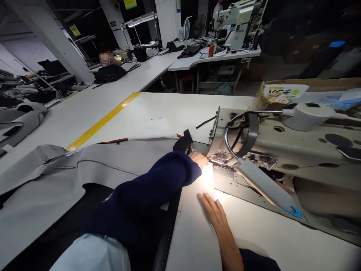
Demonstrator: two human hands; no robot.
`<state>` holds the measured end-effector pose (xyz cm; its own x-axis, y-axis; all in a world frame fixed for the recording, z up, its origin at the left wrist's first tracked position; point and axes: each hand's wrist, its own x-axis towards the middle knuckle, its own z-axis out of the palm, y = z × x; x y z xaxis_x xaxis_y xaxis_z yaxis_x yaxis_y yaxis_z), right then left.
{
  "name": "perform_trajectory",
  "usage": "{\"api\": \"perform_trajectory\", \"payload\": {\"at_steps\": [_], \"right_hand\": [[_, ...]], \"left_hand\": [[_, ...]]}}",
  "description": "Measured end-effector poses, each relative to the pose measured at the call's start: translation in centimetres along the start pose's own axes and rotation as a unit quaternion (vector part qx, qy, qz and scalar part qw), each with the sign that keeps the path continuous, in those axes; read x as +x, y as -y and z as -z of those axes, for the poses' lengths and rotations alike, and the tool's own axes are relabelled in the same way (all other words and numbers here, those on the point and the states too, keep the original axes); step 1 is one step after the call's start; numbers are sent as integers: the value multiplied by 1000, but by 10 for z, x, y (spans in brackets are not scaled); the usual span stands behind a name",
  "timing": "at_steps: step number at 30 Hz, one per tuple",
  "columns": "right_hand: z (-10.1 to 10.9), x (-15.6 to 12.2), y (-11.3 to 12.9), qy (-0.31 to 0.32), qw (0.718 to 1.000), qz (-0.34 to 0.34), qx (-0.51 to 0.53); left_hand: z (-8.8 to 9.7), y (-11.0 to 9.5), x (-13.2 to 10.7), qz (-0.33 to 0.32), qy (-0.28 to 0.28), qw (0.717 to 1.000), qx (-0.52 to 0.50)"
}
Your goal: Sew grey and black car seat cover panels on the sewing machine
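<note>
My left hand [199, 158], in a dark blue sleeve, reaches to the needle area of a grey sewing machine [282, 150]; its fingers are hidden in the lamp's glare and by the machine. My right hand [213, 210] lies flat, fingers stretched out, on pale grey material [197, 233] just in front of the needle. A large grey fabric panel [56, 177] spreads over the table to the left. A black piece [182, 141] sticks up beside my left hand.
A grey lamp on a flexible neck [265, 184] hangs across the machine. A cardboard box [296, 92] stands behind it. A yellow stripe [104, 120] crosses the long white table. Another person [108, 66] sits far left; a second sewing machine [237, 22] stands at the back.
</note>
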<state>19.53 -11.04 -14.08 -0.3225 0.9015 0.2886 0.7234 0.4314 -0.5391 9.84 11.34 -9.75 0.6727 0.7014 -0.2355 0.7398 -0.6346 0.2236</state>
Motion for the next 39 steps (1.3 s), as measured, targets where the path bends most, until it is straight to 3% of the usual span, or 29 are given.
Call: {"api": "perform_trajectory", "payload": {"at_steps": [5,10,13,16,19,21,23,25,26,27,30,33,36,38,39], "right_hand": [[1,2,-1,7,1000,-11,0],[-1,-1,-3,2,999,-52,16],[2,-7,-2,3,996,-87,27],[8,-14,2,-30,989,-142,27],[12,-16,9,-33,979,-198,38],[13,-15,13,-19,977,-208,38],[13,-14,13,-37,981,-188,20],[13,-13,10,-70,988,-137,-7],[13,-13,8,-74,992,-100,-18],[13,-12,6,-69,996,-54,-27],[14,-10,0,-21,995,82,-49],[14,-7,-1,-23,988,139,-67],[11,-5,1,-54,987,141,-52],[9,-4,2,-58,988,140,-41],[9,-4,2,-52,988,137,-41]], "left_hand": [[6,-3,-3,-20,42,998,41],[10,-8,-10,-34,-3,997,66],[17,-18,-41,-26,-62,994,85],[17,-27,-103,-3,-101,993,68],[5,-30,-166,79,-62,994,-50],[-5,-33,-191,141,-26,977,-158],[-10,-38,-201,162,-28,939,-303],[-7,-41,-200,147,-56,883,-442],[-3,-42,-198,136,-69,864,-479],[3,-41,-197,129,-78,863,-482],[12,-33,-200,124,-42,933,-334],[9,-31,-209,135,30,984,-110],[8,-44,-206,112,-48,986,110],[10,-59,-189,72,-93,978,173],[11,-66,-176,62,-87,980,171]]}}
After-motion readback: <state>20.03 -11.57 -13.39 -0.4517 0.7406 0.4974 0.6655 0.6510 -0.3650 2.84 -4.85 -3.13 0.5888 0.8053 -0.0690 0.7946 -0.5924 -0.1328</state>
